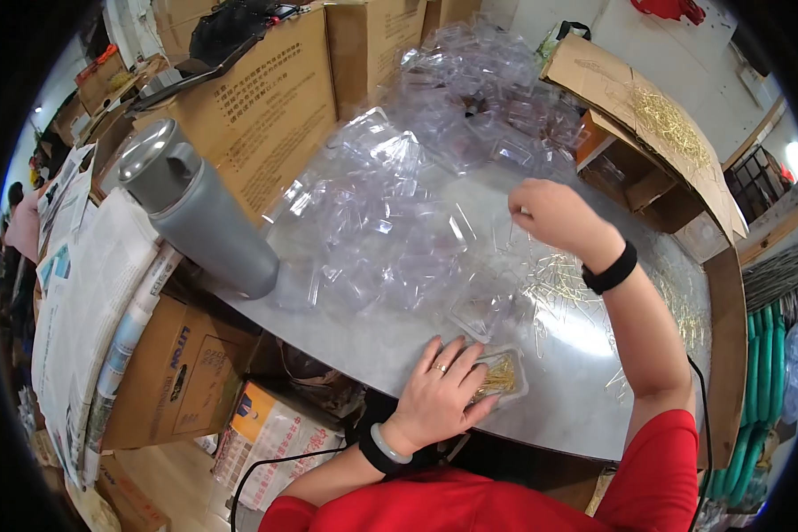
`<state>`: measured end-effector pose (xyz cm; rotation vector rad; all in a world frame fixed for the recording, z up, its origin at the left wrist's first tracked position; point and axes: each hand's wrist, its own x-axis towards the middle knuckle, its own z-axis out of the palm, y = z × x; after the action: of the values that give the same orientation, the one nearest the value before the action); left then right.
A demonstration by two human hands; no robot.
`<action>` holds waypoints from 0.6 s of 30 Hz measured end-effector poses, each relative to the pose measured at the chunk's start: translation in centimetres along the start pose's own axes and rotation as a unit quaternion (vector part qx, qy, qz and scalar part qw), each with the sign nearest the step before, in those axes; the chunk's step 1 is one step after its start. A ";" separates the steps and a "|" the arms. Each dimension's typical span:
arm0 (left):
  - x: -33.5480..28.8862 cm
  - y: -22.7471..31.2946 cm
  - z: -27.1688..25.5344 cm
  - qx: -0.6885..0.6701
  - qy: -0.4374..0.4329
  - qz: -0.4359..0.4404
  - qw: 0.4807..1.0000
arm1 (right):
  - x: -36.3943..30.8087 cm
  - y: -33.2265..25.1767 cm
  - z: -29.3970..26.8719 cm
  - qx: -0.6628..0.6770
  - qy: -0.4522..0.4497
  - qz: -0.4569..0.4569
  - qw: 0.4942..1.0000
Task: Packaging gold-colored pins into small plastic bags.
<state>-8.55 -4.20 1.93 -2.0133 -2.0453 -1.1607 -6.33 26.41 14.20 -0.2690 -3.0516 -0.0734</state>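
Note:
My left hand (439,395) rests at the table's near edge, its fingers and thumb around the left side of a small clear plastic tray (520,390). Thin gold-coloured metal pins (498,374) lie bunched inside that tray. Raised over the table to the right, my right hand (559,222) has its fingers curled together in a pinch. Thin pin-like lines show just below its fingertips, but whether it grips them is hard to make out. Loose pins (554,284) are scattered on the tabletop under my right forearm. A clear plastic lid or tray (483,306) lies just beyond the filled one.
Clear plastic packages (381,222) cover the left middle of the grey table (550,412), with a bigger heap (488,89) behind. A grey flask (208,217) stands at the left edge. Cardboard boxes (266,106) wall the back left; a cardboard shelf (647,168) bearing more pins stands right.

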 end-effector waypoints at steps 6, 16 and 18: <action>-0.2 0.0 -0.1 -0.002 0.012 -0.002 1.000 | 3.7 -5.1 -4.2 0.325 0.162 0.125 0.923; -0.2 0.0 -0.1 0.002 0.014 0.007 1.000 | -4.1 -3.8 4.8 0.329 -0.141 0.078 0.930; -0.2 0.1 -0.1 -0.002 0.009 0.007 1.000 | -4.1 -2.6 2.9 0.363 -0.162 0.098 0.912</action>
<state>-8.45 -4.39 1.96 -2.0069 -2.0198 -1.1777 -2.99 23.35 10.83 -0.5579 -3.0535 1.1944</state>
